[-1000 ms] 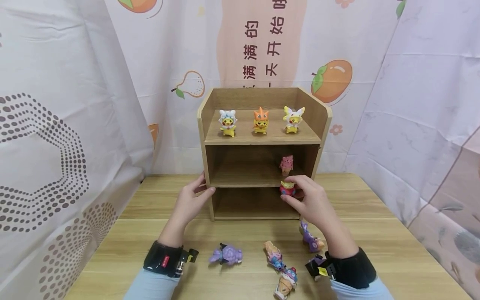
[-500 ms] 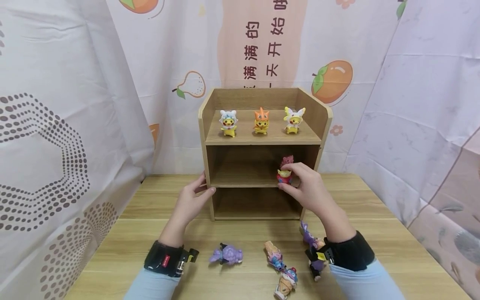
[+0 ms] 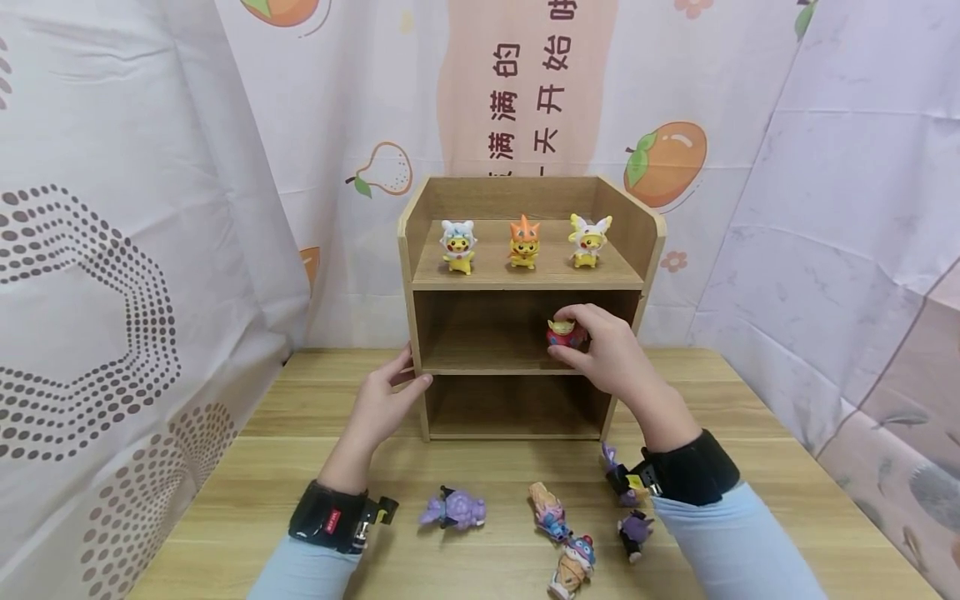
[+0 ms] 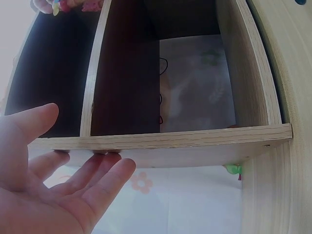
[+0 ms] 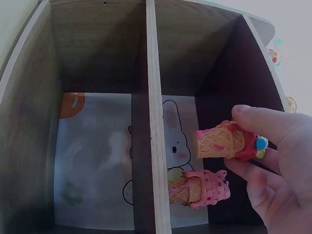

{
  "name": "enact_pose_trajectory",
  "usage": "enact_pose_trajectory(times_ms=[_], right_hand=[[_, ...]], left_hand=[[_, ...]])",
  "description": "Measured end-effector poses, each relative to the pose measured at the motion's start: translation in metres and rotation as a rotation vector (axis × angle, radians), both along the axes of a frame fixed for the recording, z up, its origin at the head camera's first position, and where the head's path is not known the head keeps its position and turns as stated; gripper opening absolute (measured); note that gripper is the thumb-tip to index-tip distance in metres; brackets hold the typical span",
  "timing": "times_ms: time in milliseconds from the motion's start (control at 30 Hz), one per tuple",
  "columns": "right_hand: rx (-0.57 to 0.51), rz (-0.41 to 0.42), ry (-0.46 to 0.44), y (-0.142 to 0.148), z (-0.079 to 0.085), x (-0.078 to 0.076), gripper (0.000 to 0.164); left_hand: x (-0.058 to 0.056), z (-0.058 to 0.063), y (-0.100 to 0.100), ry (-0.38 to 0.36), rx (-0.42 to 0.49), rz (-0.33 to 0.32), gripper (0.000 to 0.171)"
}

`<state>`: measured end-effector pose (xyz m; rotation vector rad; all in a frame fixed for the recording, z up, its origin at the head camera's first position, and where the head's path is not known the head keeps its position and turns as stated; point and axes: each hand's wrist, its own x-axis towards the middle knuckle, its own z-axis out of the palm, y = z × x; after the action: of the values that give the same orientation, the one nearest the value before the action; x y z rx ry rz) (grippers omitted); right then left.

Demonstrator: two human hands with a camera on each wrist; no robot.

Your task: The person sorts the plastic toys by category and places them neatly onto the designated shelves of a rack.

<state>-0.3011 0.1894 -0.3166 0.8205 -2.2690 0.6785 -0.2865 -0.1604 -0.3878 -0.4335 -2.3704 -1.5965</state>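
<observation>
My right hand (image 3: 611,350) pinches a red ice-cream-cone figurine (image 3: 561,334) between thumb and fingers, inside the middle compartment of a wooden shelf (image 3: 517,372). In the right wrist view the waffle cone base of the figurine (image 5: 222,141) points into the compartment. Beside it, a pink bear ice-cream-cone figurine (image 5: 202,188) stands on the middle board; in the head view my right hand hides it. My left hand (image 3: 378,404) touches the left side panel of the shelf. The left wrist view has its fingers (image 4: 105,190) extended along that panel, thumb apart from them.
Three yellow figurines, in white (image 3: 457,247), orange (image 3: 523,243) and white-eared (image 3: 587,242) hats, stand on the top board. Several figurines lie on the table before the shelf, among them a purple one (image 3: 453,509) and two cone-shaped ones (image 3: 550,511). A printed curtain hangs behind.
My right hand has lifted the red figurine from before the lower compartment up and slightly left into the middle one, coming in front of the pink figurine. My left hand has stayed put.
</observation>
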Motion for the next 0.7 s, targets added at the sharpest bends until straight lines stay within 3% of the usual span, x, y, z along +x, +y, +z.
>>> enact_pose_trajectory(times_ms=[367, 700], right_hand=[[0.072, -0.057, -0.132, -0.008, 0.016, -0.017, 0.041], [0.116, -0.101, -0.272, -0.017, 0.018, -0.029, 0.043]], left_hand=[[-0.001, 0.0, -0.001, -0.008, 0.001, -0.005, 0.066], [-0.002, -0.001, -0.002, -0.009, 0.005, -0.005, 0.066]])
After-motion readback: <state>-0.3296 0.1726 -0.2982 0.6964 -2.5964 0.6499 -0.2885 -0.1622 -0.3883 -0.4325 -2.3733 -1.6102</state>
